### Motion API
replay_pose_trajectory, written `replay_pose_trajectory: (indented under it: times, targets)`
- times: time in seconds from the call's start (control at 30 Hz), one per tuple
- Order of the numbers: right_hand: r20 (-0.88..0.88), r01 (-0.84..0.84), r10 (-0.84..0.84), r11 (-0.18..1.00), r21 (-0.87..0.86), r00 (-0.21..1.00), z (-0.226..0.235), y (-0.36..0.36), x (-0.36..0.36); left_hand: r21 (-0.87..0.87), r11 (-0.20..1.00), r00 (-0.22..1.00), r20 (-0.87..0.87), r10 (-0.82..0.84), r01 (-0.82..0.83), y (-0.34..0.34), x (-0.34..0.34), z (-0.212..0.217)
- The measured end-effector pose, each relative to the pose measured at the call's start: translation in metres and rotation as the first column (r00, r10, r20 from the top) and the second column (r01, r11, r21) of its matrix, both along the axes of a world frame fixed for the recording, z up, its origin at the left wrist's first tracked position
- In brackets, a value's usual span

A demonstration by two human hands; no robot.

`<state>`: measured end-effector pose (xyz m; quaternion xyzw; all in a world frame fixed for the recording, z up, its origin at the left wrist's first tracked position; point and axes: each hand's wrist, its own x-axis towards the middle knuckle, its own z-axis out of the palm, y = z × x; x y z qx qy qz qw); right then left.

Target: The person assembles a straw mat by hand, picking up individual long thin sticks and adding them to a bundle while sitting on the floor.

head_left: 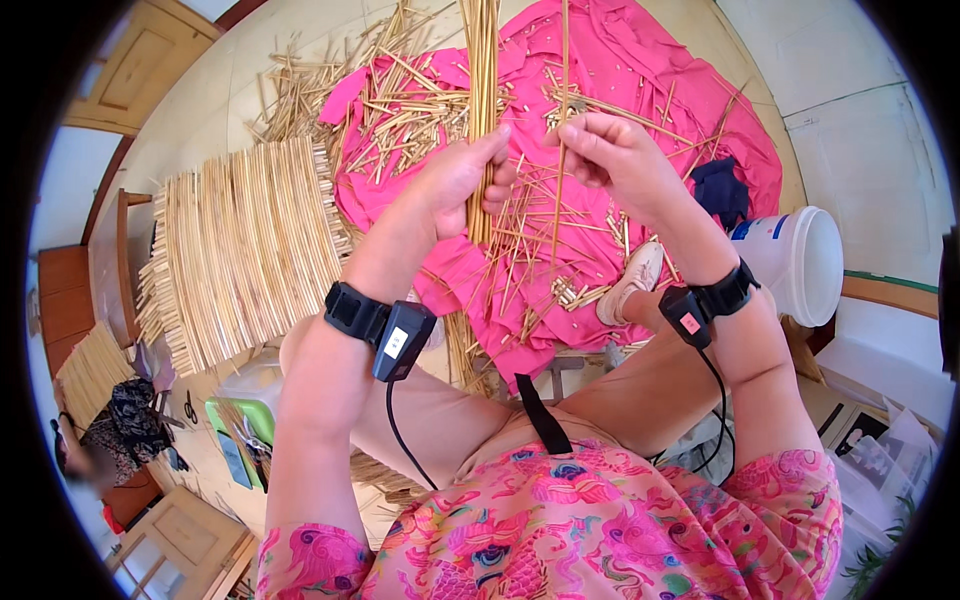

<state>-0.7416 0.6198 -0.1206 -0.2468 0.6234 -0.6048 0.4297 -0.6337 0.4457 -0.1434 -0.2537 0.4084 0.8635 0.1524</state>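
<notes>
"So, what's over on the left?"
"A mat of straw-coloured stalks (240, 255). Next, the left hand (468, 182) is clasped round a bundle of stalks (483, 70), above the pink cloth (700, 75)."
"And the right hand (608, 150)?"
"Apart from the left, pinching one thin stalk (564, 60) beside the bundle. Farther right is a white bucket (820, 265)."

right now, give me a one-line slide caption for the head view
Left hand grips a bundle of dry stalks, right hand one stalk, above pink cloth.
</notes>
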Motion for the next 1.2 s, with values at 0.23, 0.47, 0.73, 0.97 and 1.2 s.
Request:
replay_pose_trajectory:
  times: [0.23, 0.47, 0.73, 0.97, 1.2]
  targets:
    - [-0.099, 0.109, -0.104, 0.993, 0.053, 0.99, -0.009, -0.009, -0.003, -0.02, 0.994, 0.993, 0.049, -0.107, 0.108, 0.02, 0.004, -0.008]
    - [-0.229, 0.204, -0.172, 0.971, 0.126, 0.958, -0.016, -0.01, -0.004, 0.021, 0.992, 0.991, 0.056, -0.124, 0.123, 0.032, 0.005, -0.002]
    - [-0.235, 0.184, -0.144, 0.969, 0.162, 0.961, -0.025, -0.018, 0.001, -0.002, 0.992, 0.992, 0.027, -0.124, 0.124, 0.028, 0.005, -0.013]
    - [-0.255, 0.172, -0.139, 0.979, 0.112, 0.957, -0.027, -0.021, 0.002, 0.004, 0.995, 0.995, 0.009, -0.1, 0.1, 0.039, 0.007, 0.001]
    - [-0.485, 0.22, -0.117, 0.962, 0.161, 0.867, -0.036, -0.02, -0.003, 0.053, 0.987, 0.988, -0.002, -0.155, 0.155, 0.038, 0.009, 0.001]
